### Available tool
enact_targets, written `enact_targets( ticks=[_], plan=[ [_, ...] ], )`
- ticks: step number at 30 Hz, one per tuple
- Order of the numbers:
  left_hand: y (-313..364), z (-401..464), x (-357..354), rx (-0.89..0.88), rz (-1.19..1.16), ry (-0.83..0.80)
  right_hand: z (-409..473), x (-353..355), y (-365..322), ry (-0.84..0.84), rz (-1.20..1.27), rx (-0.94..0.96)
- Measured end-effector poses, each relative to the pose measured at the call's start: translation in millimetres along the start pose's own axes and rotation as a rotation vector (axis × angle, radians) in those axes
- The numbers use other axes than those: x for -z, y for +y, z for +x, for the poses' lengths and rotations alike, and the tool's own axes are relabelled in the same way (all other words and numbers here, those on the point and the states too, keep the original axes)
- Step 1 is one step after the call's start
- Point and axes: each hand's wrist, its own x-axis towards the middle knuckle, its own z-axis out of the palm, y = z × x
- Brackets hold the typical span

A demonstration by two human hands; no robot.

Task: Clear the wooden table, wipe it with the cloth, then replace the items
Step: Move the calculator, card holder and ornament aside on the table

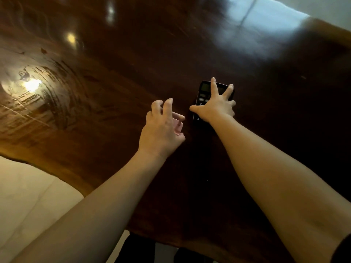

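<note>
A black calculator (204,92) lies flat on the dark polished wooden table (117,76), right of the middle. My right hand (216,105) rests on top of it with fingers spread, covering most of its keys; only the display end and left edge show. My left hand (163,124) hovers just left of the calculator, fingers curled and apart, holding nothing. No cloth is in view.
The tabletop is glossy and reflects lamps at the left and a window at the upper right. Its wavy near edge runs from the left down to the bottom centre. Pale floor (28,196) lies below left. Dark shapes sit under the table's near edge.
</note>
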Motion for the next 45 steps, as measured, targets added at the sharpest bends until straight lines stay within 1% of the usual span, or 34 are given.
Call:
enact_targets(
  ticks=[5, 9, 14, 20, 26, 30, 33, 38, 45],
  plan=[
    [-19.8, 2.5, 17.7, 0.052, -0.005, 0.043, -2.2, 6.8, -1.9, -0.009, 0.048, 0.008],
    [-45.7, 10.0, 35.7, 0.146, -0.023, 0.088, -14.3, 8.7, -21.4, 0.034, 0.058, 0.099],
    [-89.3, 18.0, 69.4, 0.246, 0.007, 0.204, -35.6, 12.6, -75.3, 0.049, 0.064, 0.254],
    [-160.5, 15.5, 117.4, 0.369, 0.004, 0.312, -62.7, 1.5, -157.1, 0.040, 0.049, 0.398],
    [-245.6, 6.1, 161.1, 0.478, -0.026, 0.406, -93.3, -24.3, -239.8, -0.014, 0.050, 0.554],
    [-294.9, -2.5, 181.7, 0.569, 0.030, 0.490, -117.1, -49.5, -292.8, -0.045, 0.047, 0.647],
    [-322.4, -9.4, 190.2, 0.616, 0.035, 0.515, -135.6, -70.2, -325.6, -0.064, 0.057, 0.699],
    [-351.8, -16.3, 196.7, 0.626, 0.010, 0.561, -160.6, -105.3, -359.5, -0.095, 0.051, 0.760],
    [-368.7, -19.3, 192.3, 0.625, 0.025, 0.580, -179.1, -142.1, -372.8, -0.138, -0.038, 0.810]
  ],
)
